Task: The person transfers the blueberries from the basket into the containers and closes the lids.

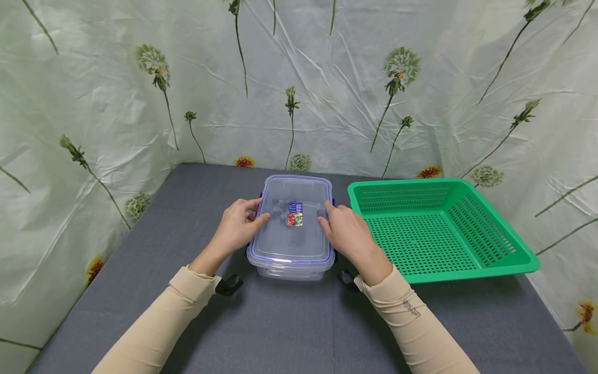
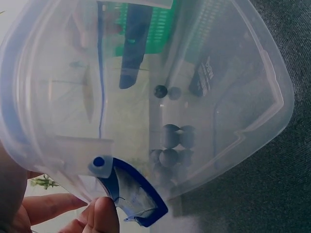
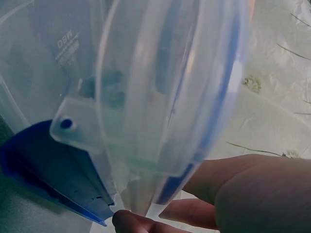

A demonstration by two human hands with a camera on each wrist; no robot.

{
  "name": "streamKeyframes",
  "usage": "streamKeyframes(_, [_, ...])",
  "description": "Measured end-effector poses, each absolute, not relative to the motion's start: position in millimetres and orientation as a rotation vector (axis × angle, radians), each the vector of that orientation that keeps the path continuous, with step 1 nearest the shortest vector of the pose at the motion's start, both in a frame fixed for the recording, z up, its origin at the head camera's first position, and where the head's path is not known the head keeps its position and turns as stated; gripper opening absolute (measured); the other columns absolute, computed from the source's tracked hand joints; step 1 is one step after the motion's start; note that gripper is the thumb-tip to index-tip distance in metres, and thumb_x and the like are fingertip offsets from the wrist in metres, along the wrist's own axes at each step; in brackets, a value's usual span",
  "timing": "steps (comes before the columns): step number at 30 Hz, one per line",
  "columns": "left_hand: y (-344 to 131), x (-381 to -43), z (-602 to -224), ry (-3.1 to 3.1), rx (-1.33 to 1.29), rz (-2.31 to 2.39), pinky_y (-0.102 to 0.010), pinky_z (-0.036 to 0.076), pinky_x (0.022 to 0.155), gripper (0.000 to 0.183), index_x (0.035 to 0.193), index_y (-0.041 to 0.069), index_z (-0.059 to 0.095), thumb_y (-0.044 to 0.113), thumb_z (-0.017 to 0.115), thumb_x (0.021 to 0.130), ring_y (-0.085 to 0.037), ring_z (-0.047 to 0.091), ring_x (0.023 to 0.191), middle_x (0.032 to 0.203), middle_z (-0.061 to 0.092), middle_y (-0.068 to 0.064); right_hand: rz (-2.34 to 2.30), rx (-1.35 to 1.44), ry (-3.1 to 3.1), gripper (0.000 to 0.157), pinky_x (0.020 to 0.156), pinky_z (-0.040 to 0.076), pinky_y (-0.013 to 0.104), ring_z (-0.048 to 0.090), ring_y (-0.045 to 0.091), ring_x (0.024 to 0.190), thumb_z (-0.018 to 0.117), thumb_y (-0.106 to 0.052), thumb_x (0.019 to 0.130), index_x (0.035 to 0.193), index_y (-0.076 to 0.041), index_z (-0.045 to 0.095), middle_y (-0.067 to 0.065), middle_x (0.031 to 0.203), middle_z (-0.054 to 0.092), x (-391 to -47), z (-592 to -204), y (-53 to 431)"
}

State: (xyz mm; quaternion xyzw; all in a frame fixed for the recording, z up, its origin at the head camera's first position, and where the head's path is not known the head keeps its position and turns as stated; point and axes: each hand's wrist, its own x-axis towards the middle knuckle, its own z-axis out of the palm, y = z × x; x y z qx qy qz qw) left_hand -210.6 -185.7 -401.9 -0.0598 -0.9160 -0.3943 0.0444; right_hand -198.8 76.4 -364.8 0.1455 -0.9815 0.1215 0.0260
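A clear plastic food container point(image 1: 271, 272) with a blue-edged lid point(image 1: 280, 244) stands upright on the table between both hands. A small printed label point(image 1: 295, 214) is on the lid. My left hand point(image 1: 238, 224) grips its left side, thumb over the lid's edge and fingertips beside a blue latch point(image 2: 161, 208) that is swung outward. On the opposite side my right hand point(image 1: 349, 231) grips the rim, fingertips close to another swung-out blue latch point(image 3: 53, 170). Several dark round things point(image 2: 169, 158) show through the container's wall in the left wrist view.
A green plastic basket point(image 1: 509, 234) with perforated walls stands just right of the container, near the right forearm. Dark grey cloth point(image 1: 289, 332) covers the table. Behind it hangs a pale curtain point(image 1: 327, 62) with a dandelion print.
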Motion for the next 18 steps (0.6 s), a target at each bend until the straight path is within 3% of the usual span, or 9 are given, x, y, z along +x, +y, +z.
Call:
streamKeyframes(7, [-185.9,-209.8,-403.1,-2.805,-0.19,-1.185,-0.032,0.054,0.073,0.057,0.151,0.0,0.059,0.026,0.073,0.103,-0.027,0.069,0.093,0.121,0.064,-0.023,0.364,0.448,-3.041,0.056,0.081,0.064,0.05,0.073,0.039,0.105,0.062,-0.029,0.111,0.153,0.006,0.053,0.029,0.126,0.071,-198.1,-367.6,75.2])
streamKeyframes(18, [-186.6,-206.2,-405.4,-2.787,-0.195,-1.206,-0.037,0.058,0.075,0.055,0.152,0.0,0.058,0.025,0.071,0.105,-0.027,0.069,0.092,0.123,0.064,-0.025,0.507,0.447,-3.078,0.059,0.098,0.061,0.055,0.069,0.043,0.12,0.055,-0.028,0.113,0.16,0.006,0.042,0.032,0.138,0.065,-190.4,-371.0,77.8])
